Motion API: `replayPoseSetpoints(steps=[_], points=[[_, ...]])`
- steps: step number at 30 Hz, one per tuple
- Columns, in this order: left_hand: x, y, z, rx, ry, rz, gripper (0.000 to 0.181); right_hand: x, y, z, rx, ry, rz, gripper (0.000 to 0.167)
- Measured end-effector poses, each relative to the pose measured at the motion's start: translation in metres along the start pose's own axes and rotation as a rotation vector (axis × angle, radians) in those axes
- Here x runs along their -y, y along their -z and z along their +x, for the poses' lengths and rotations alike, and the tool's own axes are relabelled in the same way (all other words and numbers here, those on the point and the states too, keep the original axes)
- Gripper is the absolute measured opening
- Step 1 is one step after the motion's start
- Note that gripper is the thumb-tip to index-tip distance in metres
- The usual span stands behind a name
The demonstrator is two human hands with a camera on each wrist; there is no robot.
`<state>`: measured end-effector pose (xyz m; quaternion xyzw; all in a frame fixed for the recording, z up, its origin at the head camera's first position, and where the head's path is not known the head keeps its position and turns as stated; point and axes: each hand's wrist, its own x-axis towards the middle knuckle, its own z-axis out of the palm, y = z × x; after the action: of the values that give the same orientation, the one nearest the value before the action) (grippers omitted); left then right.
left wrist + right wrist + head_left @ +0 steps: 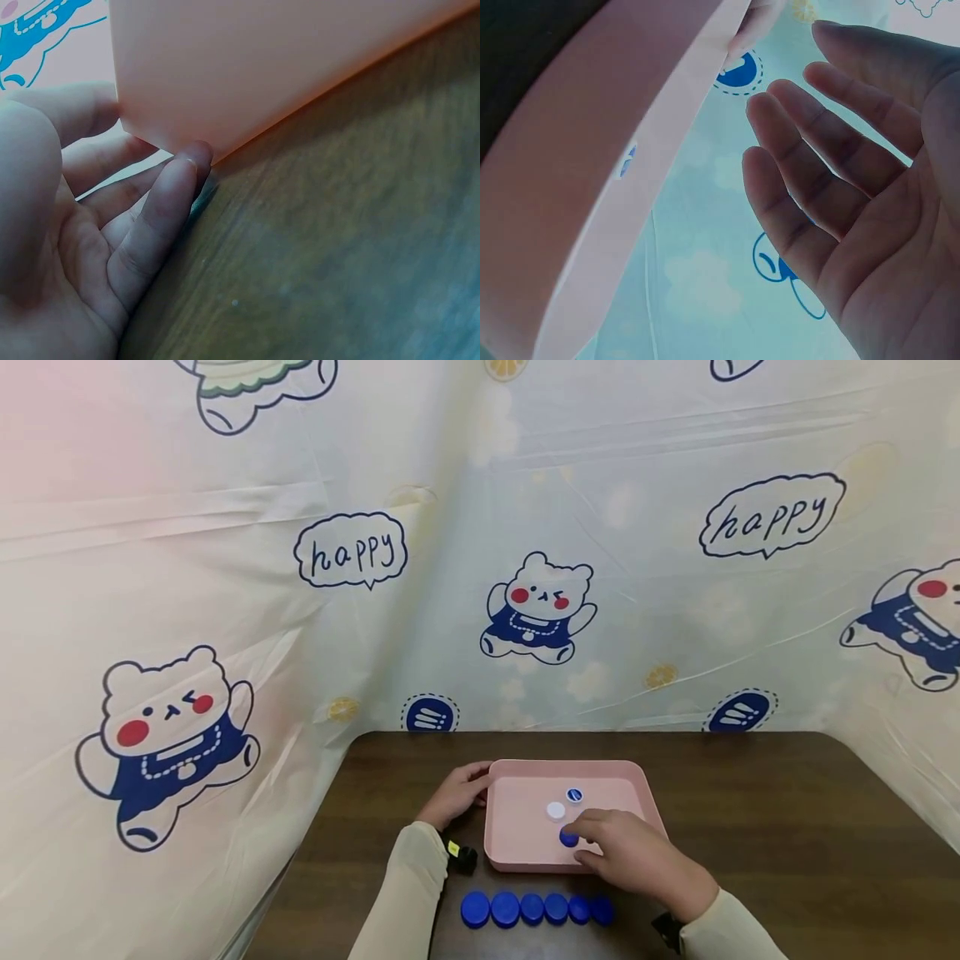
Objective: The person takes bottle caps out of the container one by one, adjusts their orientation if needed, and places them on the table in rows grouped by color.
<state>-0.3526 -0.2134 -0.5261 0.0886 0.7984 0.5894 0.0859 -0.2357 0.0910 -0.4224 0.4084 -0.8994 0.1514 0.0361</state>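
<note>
Our right hand [630, 853] has its fingers loosely spread at a round blue cap [567, 838]; whether they touch it we cannot tell. Our left hand [453, 795] grips the far left corner of a shallow pink tray [517, 839]. Inside lie three: that cap, one round white disc [555, 812], one blue-and-white disc [574, 795]. Six plain blue caps [532, 908] line the brown worktop [765, 827] nearer us.

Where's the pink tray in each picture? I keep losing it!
Head: the pink tray lies low, just right of the middle.
Left wrist: it fills much of the top, a corner pointing down.
Right wrist: it slants from bottom left to top middle.
Shared landmark: the printed cloth, in all three.
</note>
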Motion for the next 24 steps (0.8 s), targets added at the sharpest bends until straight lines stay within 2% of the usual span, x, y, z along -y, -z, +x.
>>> replayPoseSetpoints(steps=[9, 20, 24], points=[[-0.005, 0.0, -0.004, -0.004, -0.007, 0.009, 0.04, -0.001, -0.004, 0.015, -0.014, 0.029, -0.028, 0.022], [-0.002, 0.001, 0.0, 0.001, -0.021, 0.005, 0.039, -0.012, -0.019, 0.037, -0.001, 0.069, -0.088, 0.023], [-0.001, 0.0, -0.001, 0.002, -0.015, 0.007, 0.039, -0.017, -0.021, 0.042, 0.014, 0.06, -0.104, 0.024]])
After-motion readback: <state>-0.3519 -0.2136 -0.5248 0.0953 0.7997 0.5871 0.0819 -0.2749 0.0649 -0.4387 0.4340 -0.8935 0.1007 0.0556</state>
